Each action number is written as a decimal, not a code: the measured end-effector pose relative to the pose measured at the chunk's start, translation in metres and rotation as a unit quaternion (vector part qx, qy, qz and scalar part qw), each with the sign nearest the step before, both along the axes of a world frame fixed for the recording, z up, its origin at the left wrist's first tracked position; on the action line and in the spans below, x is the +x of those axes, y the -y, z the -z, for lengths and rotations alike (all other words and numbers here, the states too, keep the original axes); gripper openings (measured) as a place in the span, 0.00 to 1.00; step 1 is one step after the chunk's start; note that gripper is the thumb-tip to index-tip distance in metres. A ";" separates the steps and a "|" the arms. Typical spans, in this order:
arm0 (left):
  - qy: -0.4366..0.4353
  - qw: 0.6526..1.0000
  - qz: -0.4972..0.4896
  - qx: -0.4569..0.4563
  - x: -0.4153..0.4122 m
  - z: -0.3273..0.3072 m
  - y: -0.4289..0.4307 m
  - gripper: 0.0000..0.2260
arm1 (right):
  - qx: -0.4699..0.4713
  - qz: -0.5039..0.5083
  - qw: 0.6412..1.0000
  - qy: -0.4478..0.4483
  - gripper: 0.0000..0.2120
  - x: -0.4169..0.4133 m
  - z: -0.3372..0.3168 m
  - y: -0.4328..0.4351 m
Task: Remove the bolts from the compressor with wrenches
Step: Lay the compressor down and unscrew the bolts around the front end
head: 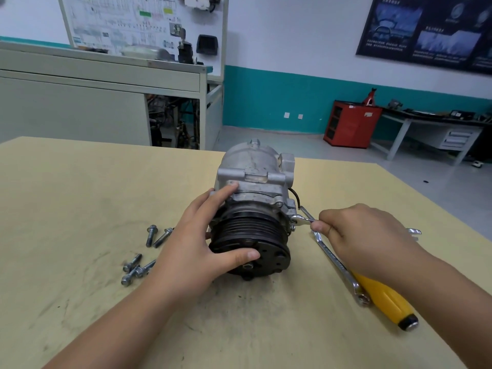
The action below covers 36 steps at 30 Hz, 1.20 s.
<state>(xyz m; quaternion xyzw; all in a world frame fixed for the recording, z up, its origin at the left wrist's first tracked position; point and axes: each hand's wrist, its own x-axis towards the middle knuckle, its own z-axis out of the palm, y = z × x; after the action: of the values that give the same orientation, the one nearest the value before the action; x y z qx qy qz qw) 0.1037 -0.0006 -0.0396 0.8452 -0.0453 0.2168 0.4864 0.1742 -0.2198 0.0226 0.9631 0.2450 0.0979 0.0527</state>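
On bench (80,182), spread left hand (194,243) steadies heavy, rigid compressor (255,166) by pulley (250,230); right hand (364,235) pinches wrench (300,219) on bolt (292,222).

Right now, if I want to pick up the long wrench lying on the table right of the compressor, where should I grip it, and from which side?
Probably the long wrench at mid-shank, pinched from above, coming from the compressor side. The table is bare there; the yellow handle lies beside its near end and the right hand, holding the small wrench, blocks the other side.
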 end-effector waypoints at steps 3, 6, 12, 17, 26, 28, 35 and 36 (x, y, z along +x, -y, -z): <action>-0.003 1.000 0.002 -0.007 0.000 0.000 0.000 0.38 | -0.067 0.003 0.998 0.002 0.20 -0.003 -0.011 -0.005; -0.009 1.000 0.000 -0.005 -0.001 -0.002 0.001 0.39 | -0.140 0.012 0.990 0.031 0.20 -0.007 -0.029 -0.016; -0.016 1.000 0.001 0.002 -0.002 -0.005 0.001 0.39 | -0.212 -0.032 0.965 0.150 0.18 -0.031 -0.044 -0.042; -0.015 1.000 -0.002 0.012 -0.002 -0.005 0.000 0.40 | 0.065 0.004 0.996 0.066 0.20 -0.023 -0.039 -0.003; -0.017 1.000 -0.006 0.018 -0.001 -0.003 -0.001 0.40 | 0.317 -0.067 0.941 -0.102 0.12 0.005 0.034 0.019; -0.014 1.000 -0.004 0.016 -0.001 -0.003 -0.001 0.40 | 0.315 -0.071 0.942 -0.096 0.12 0.009 0.038 0.018; -0.014 1.000 -0.004 0.004 -0.001 -0.003 -0.001 0.40 | 0.302 -0.073 0.949 -0.062 0.11 0.014 0.041 0.014; -0.015 1.000 -0.003 0.003 -0.001 -0.004 -0.001 0.40 | 0.299 -0.072 0.950 -0.061 0.11 0.014 0.040 0.014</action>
<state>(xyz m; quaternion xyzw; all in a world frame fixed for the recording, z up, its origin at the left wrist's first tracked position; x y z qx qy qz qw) 0.1030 0.0000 -0.0358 0.8500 -0.0362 0.2054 0.4836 0.1881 -0.2340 -0.0171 0.9186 0.2761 0.1117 -0.2599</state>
